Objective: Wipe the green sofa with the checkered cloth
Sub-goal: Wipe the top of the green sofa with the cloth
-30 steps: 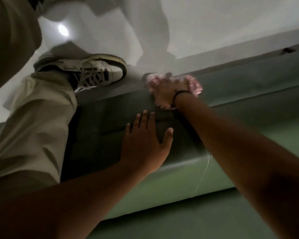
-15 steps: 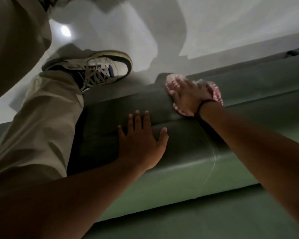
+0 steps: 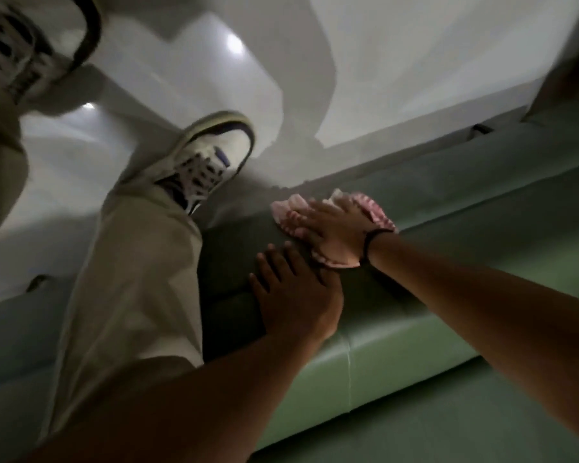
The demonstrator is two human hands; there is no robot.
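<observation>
The green sofa (image 3: 415,359) fills the lower right, its front edge running down toward the floor. My right hand (image 3: 335,228) lies flat on the pink-and-white checkered cloth (image 3: 378,212) and presses it against the sofa's front face near the bottom edge. The cloth shows on both sides of the hand, its middle hidden under the palm. Just below it, my left hand (image 3: 295,295) rests flat on the sofa with fingers spread, holding nothing. Its fingertips almost touch the cloth's near edge.
My leg in beige trousers (image 3: 131,279) stands left of the hands, its white sneaker (image 3: 211,162) on the pale glossy floor (image 3: 415,78). A second sneaker (image 3: 20,58) is blurred at the top left. A small dark object (image 3: 481,128) sits at the sofa's far base.
My right hand has slid the cloth back along the sofa's lower edge toward my left hand. The view has shifted, bringing the second sneaker into sight.
</observation>
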